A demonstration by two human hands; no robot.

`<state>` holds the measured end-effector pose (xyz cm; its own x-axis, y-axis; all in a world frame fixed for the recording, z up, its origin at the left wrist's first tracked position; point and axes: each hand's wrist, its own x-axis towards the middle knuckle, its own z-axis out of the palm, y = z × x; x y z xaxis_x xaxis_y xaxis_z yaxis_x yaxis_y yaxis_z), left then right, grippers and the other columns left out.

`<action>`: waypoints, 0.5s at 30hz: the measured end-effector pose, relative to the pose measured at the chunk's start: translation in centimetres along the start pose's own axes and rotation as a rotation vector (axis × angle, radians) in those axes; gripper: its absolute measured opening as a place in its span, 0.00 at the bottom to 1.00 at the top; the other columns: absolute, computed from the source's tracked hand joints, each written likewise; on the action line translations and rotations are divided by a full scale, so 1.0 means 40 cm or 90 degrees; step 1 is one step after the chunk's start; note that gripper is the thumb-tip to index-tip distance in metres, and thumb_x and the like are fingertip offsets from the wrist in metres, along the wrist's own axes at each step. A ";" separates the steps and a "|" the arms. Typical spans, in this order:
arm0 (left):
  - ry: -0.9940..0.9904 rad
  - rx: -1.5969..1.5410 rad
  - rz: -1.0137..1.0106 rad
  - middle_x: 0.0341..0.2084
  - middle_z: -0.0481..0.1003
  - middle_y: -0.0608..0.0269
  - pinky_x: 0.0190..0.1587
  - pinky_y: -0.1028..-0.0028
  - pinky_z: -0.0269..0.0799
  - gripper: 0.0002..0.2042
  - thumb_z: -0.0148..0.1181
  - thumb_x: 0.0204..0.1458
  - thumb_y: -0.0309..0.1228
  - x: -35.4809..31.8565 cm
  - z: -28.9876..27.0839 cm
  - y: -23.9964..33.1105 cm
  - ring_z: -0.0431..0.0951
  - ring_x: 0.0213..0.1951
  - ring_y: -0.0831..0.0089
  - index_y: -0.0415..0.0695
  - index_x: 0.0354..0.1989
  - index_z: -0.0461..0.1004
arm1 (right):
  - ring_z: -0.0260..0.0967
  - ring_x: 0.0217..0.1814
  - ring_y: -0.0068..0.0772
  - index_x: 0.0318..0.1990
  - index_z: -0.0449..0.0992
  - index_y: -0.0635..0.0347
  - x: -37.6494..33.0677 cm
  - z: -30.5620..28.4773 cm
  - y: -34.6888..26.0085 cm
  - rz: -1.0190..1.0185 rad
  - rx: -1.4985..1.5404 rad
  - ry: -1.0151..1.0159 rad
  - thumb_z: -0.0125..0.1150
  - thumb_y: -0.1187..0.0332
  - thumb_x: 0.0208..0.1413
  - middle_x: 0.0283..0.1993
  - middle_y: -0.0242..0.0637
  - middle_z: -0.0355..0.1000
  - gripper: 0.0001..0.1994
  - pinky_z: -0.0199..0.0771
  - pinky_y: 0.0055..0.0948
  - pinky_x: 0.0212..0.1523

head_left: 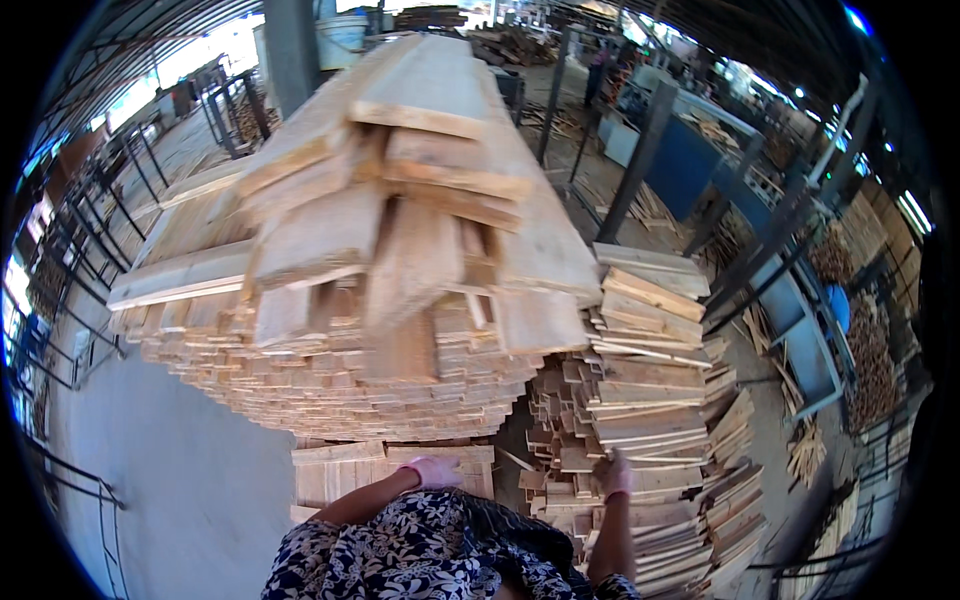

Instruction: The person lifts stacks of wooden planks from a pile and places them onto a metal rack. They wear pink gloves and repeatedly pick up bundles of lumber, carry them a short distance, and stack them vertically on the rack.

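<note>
Left hand (432, 471) is resting palm-down on a low stack (345, 470) of boards, fingers lying flat and spread forward, gripping nothing that shows. Right hand (615, 474) is reaching into the end of a taller stack (640, 400), fingers curled against the board ends; whether they are closed on one board, cannot tell. A big pile (400, 250) of long planks is looming just above and beyond the left fingers, its near ends blurred. Floral sleeves are running back from both wrists. Grey floor (170, 470) is lying left of the left fingers. Blue machine (690, 160) is standing well beyond the right fingers.
</note>
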<state>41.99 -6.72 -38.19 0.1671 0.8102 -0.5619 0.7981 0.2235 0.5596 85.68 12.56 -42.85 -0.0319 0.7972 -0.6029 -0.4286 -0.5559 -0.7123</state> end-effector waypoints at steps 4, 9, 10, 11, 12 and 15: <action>-0.111 0.066 0.068 0.56 0.74 0.39 0.60 0.57 0.71 0.34 0.52 0.58 0.57 0.124 0.017 0.109 0.75 0.58 0.46 0.41 0.62 0.70 | 0.61 0.18 0.37 0.37 0.71 0.55 -0.187 -0.178 0.287 0.174 -0.065 0.178 0.57 0.47 0.62 0.21 0.35 0.62 0.19 0.63 0.39 0.19; -0.143 0.146 0.140 0.54 0.76 0.42 0.59 0.57 0.71 0.33 0.50 0.57 0.59 0.213 0.073 0.208 0.76 0.56 0.48 0.42 0.59 0.72 | 0.62 0.19 0.29 0.43 0.76 0.43 -0.365 -0.354 0.470 0.110 -0.015 0.291 0.67 0.53 0.55 0.28 0.29 0.66 0.13 0.63 0.33 0.19; -0.155 0.168 0.137 0.52 0.77 0.42 0.55 0.55 0.73 0.33 0.50 0.55 0.59 0.228 0.086 0.230 0.77 0.55 0.45 0.45 0.60 0.71 | 0.65 0.24 0.28 0.46 0.77 0.45 -0.391 -0.377 0.496 0.065 -0.082 0.308 0.67 0.53 0.54 0.31 0.29 0.69 0.15 0.67 0.33 0.22; -0.176 0.143 0.158 0.57 0.74 0.41 0.61 0.56 0.69 0.34 0.51 0.55 0.58 0.219 0.080 0.243 0.74 0.60 0.46 0.43 0.61 0.70 | 0.68 0.28 0.28 0.49 0.78 0.47 -0.428 -0.379 0.506 0.080 -0.067 0.326 0.68 0.53 0.54 0.35 0.29 0.71 0.18 0.70 0.32 0.26; -0.233 0.158 0.150 0.61 0.71 0.41 0.65 0.59 0.65 0.34 0.52 0.57 0.57 0.225 0.083 0.277 0.70 0.64 0.47 0.42 0.63 0.69 | 0.68 0.29 0.27 0.50 0.78 0.52 -0.469 -0.402 0.510 0.109 -0.095 0.313 0.66 0.52 0.57 0.36 0.31 0.72 0.19 0.70 0.31 0.28; -0.326 0.200 0.088 0.65 0.67 0.40 0.68 0.60 0.62 0.37 0.54 0.57 0.56 0.174 0.075 0.370 0.67 0.66 0.48 0.45 0.70 0.62 | 0.68 0.22 0.25 0.37 0.77 0.52 -0.580 -0.360 0.534 0.081 -0.229 0.313 0.55 0.45 0.63 0.22 0.30 0.65 0.20 0.66 0.35 0.22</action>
